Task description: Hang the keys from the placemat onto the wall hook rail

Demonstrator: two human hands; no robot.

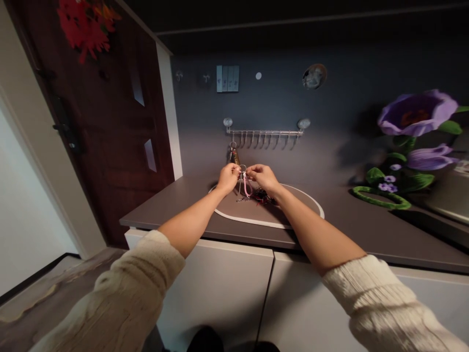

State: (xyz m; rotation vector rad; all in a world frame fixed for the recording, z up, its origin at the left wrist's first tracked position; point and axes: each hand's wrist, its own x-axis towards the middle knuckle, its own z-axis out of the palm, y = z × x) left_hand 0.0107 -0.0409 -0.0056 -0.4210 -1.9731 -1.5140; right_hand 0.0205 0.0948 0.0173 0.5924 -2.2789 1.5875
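Both my hands meet above an oval tray [300, 198] on a dark counter. My left hand [227, 177] and my right hand [261, 177] pinch the metal ring of a keyring with a pink strap [246, 187], which hangs down between them. More keys [261, 196], dark with a red bit, lie in the tray just under my right wrist. On the wall behind, a metal hook rail [264, 132] carries one keychain [233, 155] on its leftmost hook; the other hooks look bare.
A dark wooden door [106, 117] with a red ornament stands to the left. Purple artificial flowers [415, 146] sit at the counter's right end. Light switches [227, 78] are on the wall above the rail. White cabinet doors [220, 288] are below the counter.
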